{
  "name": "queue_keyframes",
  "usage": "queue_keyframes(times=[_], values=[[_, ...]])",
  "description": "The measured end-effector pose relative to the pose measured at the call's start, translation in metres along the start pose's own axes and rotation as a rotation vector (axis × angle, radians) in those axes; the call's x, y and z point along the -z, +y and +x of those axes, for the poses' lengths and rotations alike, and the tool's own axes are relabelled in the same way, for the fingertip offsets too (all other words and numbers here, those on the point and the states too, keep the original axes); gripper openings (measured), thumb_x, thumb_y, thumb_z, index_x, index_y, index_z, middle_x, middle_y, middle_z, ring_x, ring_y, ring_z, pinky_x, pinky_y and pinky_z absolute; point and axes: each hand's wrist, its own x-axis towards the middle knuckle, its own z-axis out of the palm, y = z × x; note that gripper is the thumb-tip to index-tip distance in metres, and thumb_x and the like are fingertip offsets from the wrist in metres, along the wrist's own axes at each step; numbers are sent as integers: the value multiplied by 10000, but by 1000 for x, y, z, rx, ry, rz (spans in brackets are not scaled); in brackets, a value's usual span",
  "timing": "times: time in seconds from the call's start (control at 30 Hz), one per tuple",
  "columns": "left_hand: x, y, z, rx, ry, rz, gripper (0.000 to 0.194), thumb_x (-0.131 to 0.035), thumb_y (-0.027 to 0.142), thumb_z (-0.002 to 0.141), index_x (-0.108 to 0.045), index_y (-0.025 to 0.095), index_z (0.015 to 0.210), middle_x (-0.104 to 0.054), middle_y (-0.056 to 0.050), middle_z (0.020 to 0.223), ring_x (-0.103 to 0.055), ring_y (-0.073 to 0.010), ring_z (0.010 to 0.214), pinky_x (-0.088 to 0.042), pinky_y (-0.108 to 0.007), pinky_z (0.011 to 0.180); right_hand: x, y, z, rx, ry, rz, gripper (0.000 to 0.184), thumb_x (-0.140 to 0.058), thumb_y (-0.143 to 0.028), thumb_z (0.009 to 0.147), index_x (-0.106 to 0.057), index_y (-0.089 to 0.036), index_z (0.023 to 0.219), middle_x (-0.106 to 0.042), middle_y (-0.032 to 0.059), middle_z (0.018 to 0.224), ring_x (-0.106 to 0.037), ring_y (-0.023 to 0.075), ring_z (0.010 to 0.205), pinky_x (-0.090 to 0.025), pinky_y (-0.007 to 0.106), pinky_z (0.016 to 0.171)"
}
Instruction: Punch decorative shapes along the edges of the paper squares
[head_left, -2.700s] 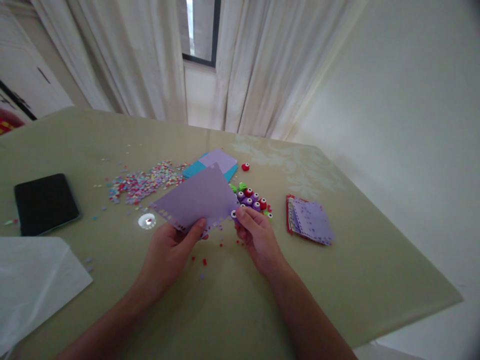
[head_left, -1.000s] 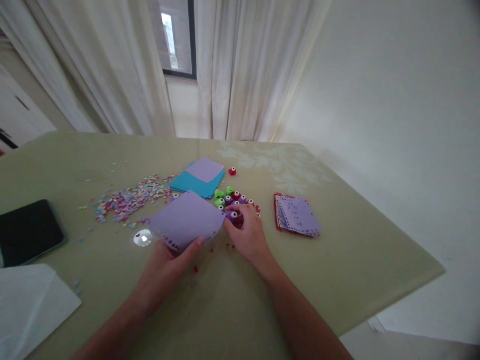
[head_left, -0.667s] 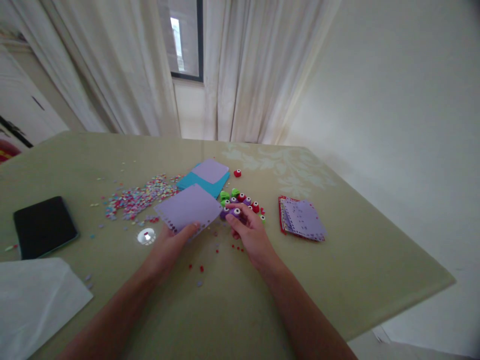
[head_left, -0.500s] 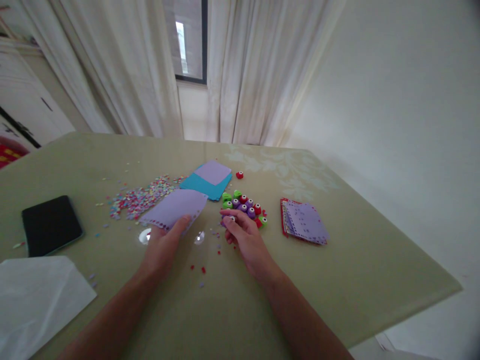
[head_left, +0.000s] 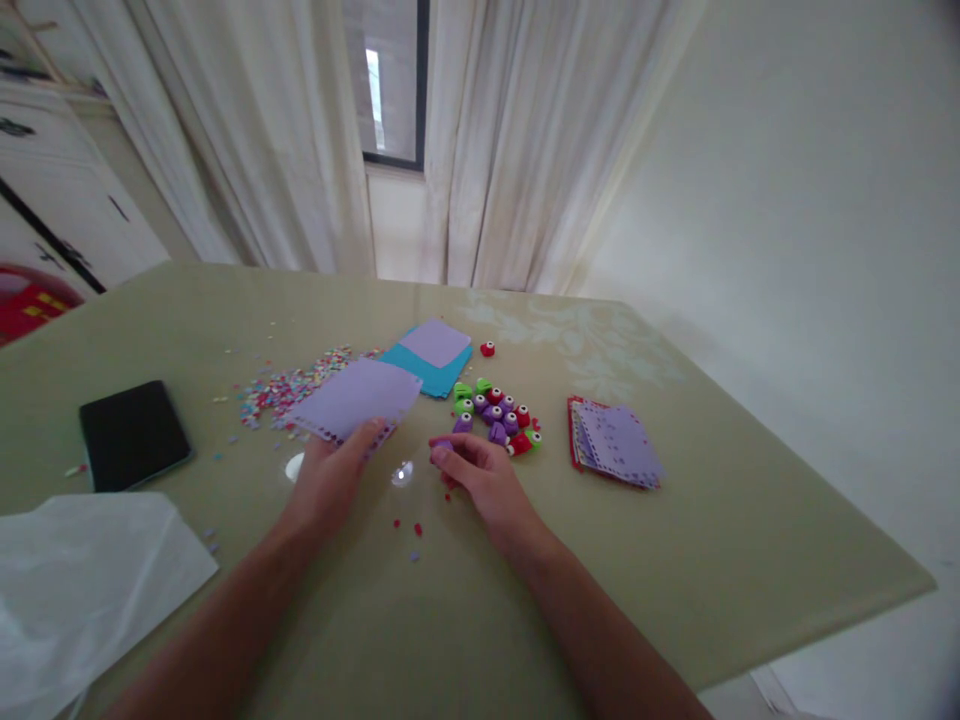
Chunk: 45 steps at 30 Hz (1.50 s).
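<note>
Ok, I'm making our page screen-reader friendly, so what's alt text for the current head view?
The left hand holds a purple sheet punched along its edge, while the right hand pinches a small purple object. Elsewhere on the table lie colourful confetti, eyed trinkets and a stack of punched sheets.

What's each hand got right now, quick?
Left hand: closed, holding a purple card by its near edge.
Right hand: closed, pinching a small purple piece, mostly hidden.
</note>
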Motion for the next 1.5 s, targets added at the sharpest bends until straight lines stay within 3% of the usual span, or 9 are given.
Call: queue_keyframes(times=[0.13, 0.2, 0.37, 0.6, 0.77, 1.13, 1.37, 1.5], values=[[-7, 5, -24, -9, -182, 100, 471, -937, 471, 776, -804, 188, 1128, -872, -92, 1113, -837, -309, 974, -688, -405, 880, 0, -3, -2, -21, -73, 158, 474, -1045, -508, 626, -841, -202, 925, -794, 14, 884, -640, 139, 749, -467, 268, 709], [-6, 5, -31, -12, -199, 145, 375, -926, 481, 784, -813, 192, 994, -880, -81, 1023, -841, -303, 906, -689, -375, 807, 1, -6, -3, -24, -126, 198, 493, -1053, -532, 614, -833, -197, 901, -792, 13, 872, -613, 120, 708, -450, 251, 672], [-1, 5, -29, -45, -132, 236, 336, -895, 521, 803, -811, 197, 832, -853, -66, 803, -809, -270, 741, -641, -321, 676, 2, -9, -5, -29, -160, 258, 488, -1046, -546, 645, -810, -192, 885, -777, 8, 836, -575, 90, 647, -437, 227, 627], [-6, 12, -32, -23, -182, 235, 307, -885, 478, 781, -830, 189, 869, -867, -79, 836, -822, -286, 759, -642, -331, 685, 0, -8, -3, 16, -59, 278, 543, -1070, -545, 586, -770, -203, 883, -733, -20, 804, -615, 99, 645, -509, 239, 649], [-5, 12, -33, -10, -154, 236, 278, -873, 470, 795, -813, 199, 819, -866, -79, 844, -819, -284, 763, -638, -330, 678, 2, -9, -2, 55, -8, 228, 538, -1059, -562, 599, -783, -203, 890, -733, -15, 805, -624, 104, 669, -517, 238, 670], [-8, 20, -34, -23, -164, 256, 268, -857, 467, 774, -813, 203, 780, -859, -76, 814, -809, -280, 741, -638, -334, 674, 2, -6, -4, 109, -34, 170, 498, -1037, -544, 647, -769, -205, 894, -719, -11, 810, -598, 122, 683, -493, 269, 680], [-7, 13, -32, -38, -174, 229, 235, -871, 454, 758, -806, 228, 744, -850, -58, 778, -790, -260, 693, -617, -315, 638, 3, -8, -5, 115, -1, 119, 449, -1014, -526, 678, -773, -216, 896, -715, 1, 821, -603, 147, 725, -500, 291, 704], [-6, 15, -32, 5, -173, 235, 271, -885, 481, 750, -806, 223, 756, -852, -68, 780, -806, -288, 709, -631, -334, 642, 4, -9, -4, 104, -15, 127, 459, -1015, -535, 674, -768, -218, 894, -708, -3, 822, -599, 142, 718, -503, 290, 706]])
